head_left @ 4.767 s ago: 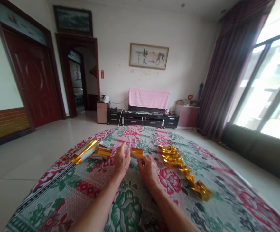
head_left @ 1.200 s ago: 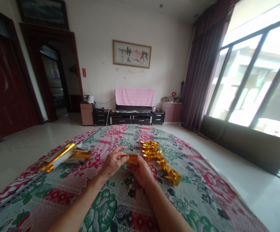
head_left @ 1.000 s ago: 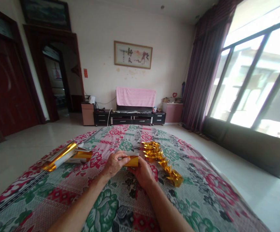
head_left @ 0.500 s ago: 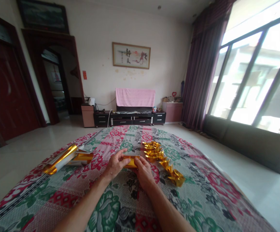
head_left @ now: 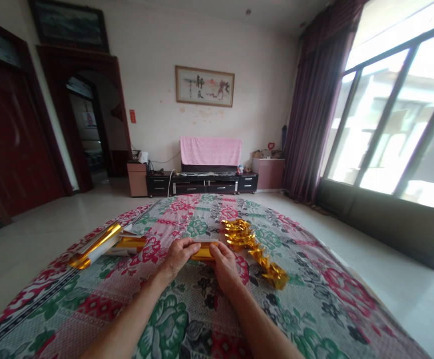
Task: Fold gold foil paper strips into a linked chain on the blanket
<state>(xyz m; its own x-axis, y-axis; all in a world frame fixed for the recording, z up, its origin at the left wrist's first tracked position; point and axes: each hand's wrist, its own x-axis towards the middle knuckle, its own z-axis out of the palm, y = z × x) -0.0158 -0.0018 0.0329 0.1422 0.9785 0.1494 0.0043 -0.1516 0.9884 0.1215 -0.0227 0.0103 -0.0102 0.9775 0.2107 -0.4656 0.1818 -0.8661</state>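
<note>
A small sheet of gold foil paper (head_left: 203, 253), curved over on itself, is held in the middle of the view above the patterned cloth. My left hand (head_left: 179, 255) pinches its left end between thumb and fingers. At the right end, my right hand (head_left: 222, 259) grips it the same way, thumb on top. To the right of my hands lie several folded gold foil pieces (head_left: 239, 234) in an overlapping row that runs toward me. Curled gold foil sheets (head_left: 99, 244) with pale undersides rest on the cloth at the left.
The floral cloth (head_left: 164, 319) covers a rounded surface in front of me. Beyond it stand a low black cabinet (head_left: 205, 186) and a pink-draped object (head_left: 210, 150). A purple curtain (head_left: 307, 109) and windows are on the right, wooden doors (head_left: 15, 124) on the left.
My left hand's fingers, raised and spread before, have closed down on the left end of the foil paper. My right hand keeps its grip. The view has shifted slightly.
</note>
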